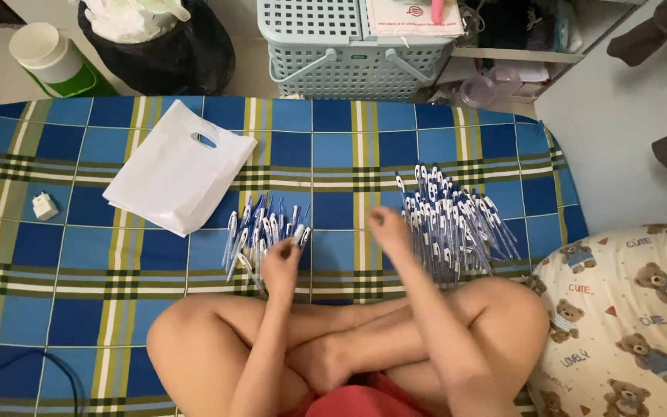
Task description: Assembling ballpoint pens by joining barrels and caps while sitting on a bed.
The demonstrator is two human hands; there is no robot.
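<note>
The person sits cross-legged on a blue, green and white checked bed cover point(333, 131), knees nearest the camera. Taking the smaller pile of blue-and-white pens point(260, 232) as the landmark: the left hand point(281, 266) rests on its near edge, fingers curled down onto the pens; whether it grips one or only touches them cannot be told. The right hand point(387, 230) is raised to the right of that pile, between it and the larger pile of pens point(453, 224), fingers loosely bent and blurred, with nothing seen in its hold. The larger pile lies fanned out further right, well apart from the smaller one. Just left of the smaller pile and a little beyond it lies a stack of white plastic bags point(179, 174), its near corner touching the pens. Far left sits a small white plug adapter point(44, 205). Beyond the bed stands a pale blue lattice basket point(357, 46), and left of it a black bin bag point(160, 38).
</note>
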